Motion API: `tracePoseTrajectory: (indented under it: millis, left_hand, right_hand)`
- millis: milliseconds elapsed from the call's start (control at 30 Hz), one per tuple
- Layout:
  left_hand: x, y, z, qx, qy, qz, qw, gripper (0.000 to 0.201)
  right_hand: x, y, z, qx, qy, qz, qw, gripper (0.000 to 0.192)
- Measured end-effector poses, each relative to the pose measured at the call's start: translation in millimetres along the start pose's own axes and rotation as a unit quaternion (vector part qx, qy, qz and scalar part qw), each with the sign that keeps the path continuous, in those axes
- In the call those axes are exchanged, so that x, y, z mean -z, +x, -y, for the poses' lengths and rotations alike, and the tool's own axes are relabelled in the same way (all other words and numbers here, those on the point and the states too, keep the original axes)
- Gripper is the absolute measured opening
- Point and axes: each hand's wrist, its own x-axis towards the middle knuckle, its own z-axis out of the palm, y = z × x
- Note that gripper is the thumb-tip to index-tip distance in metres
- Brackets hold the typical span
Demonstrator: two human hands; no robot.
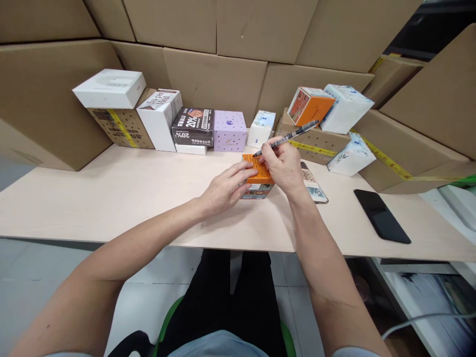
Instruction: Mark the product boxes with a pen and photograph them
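Note:
An orange-topped small box with printed text stands on the table in front of me. My left hand steadies it, the fingers on its top and the thumb against its side. A clear-barrelled pen is held in my right hand like a writing tool, its tip down at the far left part of the orange top. The edge of my right hand is close against the box's right side. Just right of that hand lies a flat item with a printed picture, partly hidden by the wrist.
A black phone lies on the table at the right. Along the back are a white box, a black box, a purple box and another orange box on a carton. Cardboard walls enclose the table.

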Motion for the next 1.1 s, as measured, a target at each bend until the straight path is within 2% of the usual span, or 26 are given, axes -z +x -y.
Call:
tracePoseTrajectory:
  millis: [300, 433, 500, 600, 700, 767, 833, 900, 967, 1033, 1100]
  left_hand:
    - [-0.5, 0, 1, -0.039, 0.043, -0.017, 0.998, 0.035]
    - [1.6, 1, -1, -0.039, 0.054, -0.012, 0.998, 0.034]
    - [2.6, 1, -2, -0.040, 0.061, -0.007, 0.997, 0.034]
    - [2.9, 1, -2, -0.041, 0.073, -0.003, 0.996, 0.035]
    - [2.0, 0, -1, -0.040, 0.087, -0.003, 0.995, 0.035]
    - [1.7, 0, 0, -0.037, 0.097, -0.002, 0.995, 0.035]
    - [2.3, -1, 3, -0.031, 0.104, -0.003, 0.994, 0.035]
    - [3.9, -1, 6, -0.025, 0.105, -0.010, 0.994, 0.035]
    - [5.7, -1, 9, -0.021, 0.108, -0.019, 0.994, 0.035]
    - [6.8, -1, 11, -0.018, 0.115, -0.027, 0.993, 0.035]
    - [6.8, 0, 12, -0.018, 0.118, -0.030, 0.992, 0.035]
  right_hand:
    - [0, 3, -5, 0.039, -0.038, 0.000, 0.999, 0.019]
    - [-3, 3, -7, 0.027, -0.005, -0.002, 1.000, 0.022]
    - [-4, 4, -9, 0.004, 0.046, -0.029, 0.999, 0.027]
    - [-1, 8, -15, -0.039, 0.113, -0.110, 0.987, 0.032]
    - [15, 13, -26, -0.074, 0.081, -0.159, 0.981, 0.030]
    - [27, 15, -33, -0.111, -0.024, -0.121, 0.986, 0.026]
    - [36, 14, -40, -0.149, -0.186, -0.023, 0.971, 0.022]
    - [38, 12, -45, -0.178, -0.337, 0.090, 0.920, 0.023]
    - [35, 10, -49, -0.193, -0.426, 0.160, 0.869, 0.024]
    - [31, 8, -54, -0.200, -0.465, 0.187, 0.842, 0.026]
    - [29, 7, -59, -0.195, -0.483, 0.199, 0.830, 0.030]
